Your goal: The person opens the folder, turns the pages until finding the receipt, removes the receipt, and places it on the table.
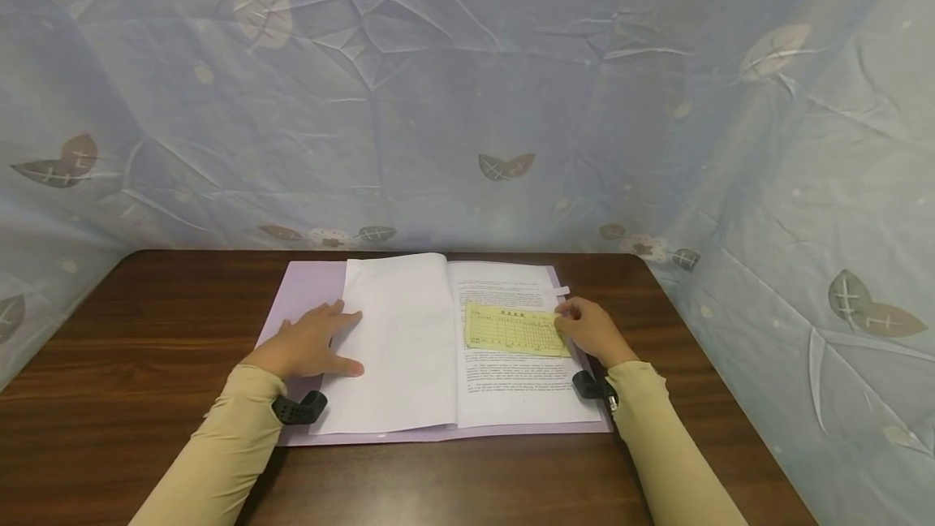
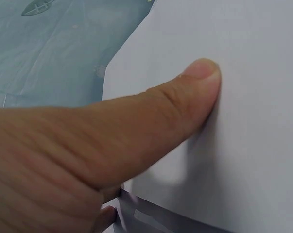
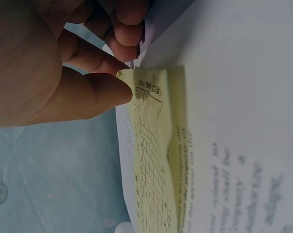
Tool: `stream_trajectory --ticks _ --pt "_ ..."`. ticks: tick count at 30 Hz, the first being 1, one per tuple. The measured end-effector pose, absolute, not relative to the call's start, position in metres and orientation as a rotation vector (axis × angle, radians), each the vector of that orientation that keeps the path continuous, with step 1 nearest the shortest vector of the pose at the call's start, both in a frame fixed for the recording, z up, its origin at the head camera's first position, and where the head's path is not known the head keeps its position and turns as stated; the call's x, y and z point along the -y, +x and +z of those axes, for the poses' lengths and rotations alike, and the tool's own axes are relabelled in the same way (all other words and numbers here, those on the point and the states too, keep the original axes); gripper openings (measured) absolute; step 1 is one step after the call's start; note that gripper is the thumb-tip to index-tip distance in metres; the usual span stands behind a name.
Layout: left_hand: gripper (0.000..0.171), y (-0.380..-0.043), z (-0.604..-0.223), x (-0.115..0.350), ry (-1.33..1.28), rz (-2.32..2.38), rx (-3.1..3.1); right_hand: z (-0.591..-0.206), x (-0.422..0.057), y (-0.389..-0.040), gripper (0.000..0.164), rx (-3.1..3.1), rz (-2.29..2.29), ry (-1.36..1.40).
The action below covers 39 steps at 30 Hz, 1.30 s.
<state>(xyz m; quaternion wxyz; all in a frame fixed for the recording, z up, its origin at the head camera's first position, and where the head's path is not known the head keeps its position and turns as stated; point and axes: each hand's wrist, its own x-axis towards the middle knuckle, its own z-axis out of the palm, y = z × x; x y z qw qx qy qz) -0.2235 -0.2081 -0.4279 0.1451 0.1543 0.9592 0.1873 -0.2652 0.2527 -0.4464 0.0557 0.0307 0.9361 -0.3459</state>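
Note:
A lilac folder point(image 1: 314, 282) lies spread on the table with white sheets in it. My left hand point(image 1: 310, 343) rests on the blank left page point(image 1: 402, 347), fingers spread; in the left wrist view its thumb point(image 2: 161, 107) lies straight along the paper. Over the printed right page point(image 1: 511, 396) is a yellow slip point(image 1: 514, 331) with a printed grid. My right hand point(image 1: 590, 331) pinches the slip's right end between thumb and forefinger. Up close in the right wrist view, the pinched end of the yellow slip point(image 3: 148, 126) is lifted and slightly bent, its other fingers curled.
The dark wooden table point(image 1: 146, 339) extends on both sides of the folder. A pale patterned cloth point(image 1: 438, 104) hangs behind the table and along its right side. A small white tab point(image 1: 561, 291) sticks out at the folder's right edge.

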Motion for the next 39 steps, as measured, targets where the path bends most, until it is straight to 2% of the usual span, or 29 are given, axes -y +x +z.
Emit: stream_trajectory --ticks 9,39 --pt "0.104 -0.2238 -0.4285 0.2094 0.441 0.535 -2.758 -0.4469 -0.2519 -0.2658 0.022 -2.835 -1.070 0.103" --pt "0.103 -0.2233 -0.4290 0.2079 0.442 0.559 -2.758 -0.4433 -0.2528 -0.2657 0.020 -2.900 -1.102 0.090"
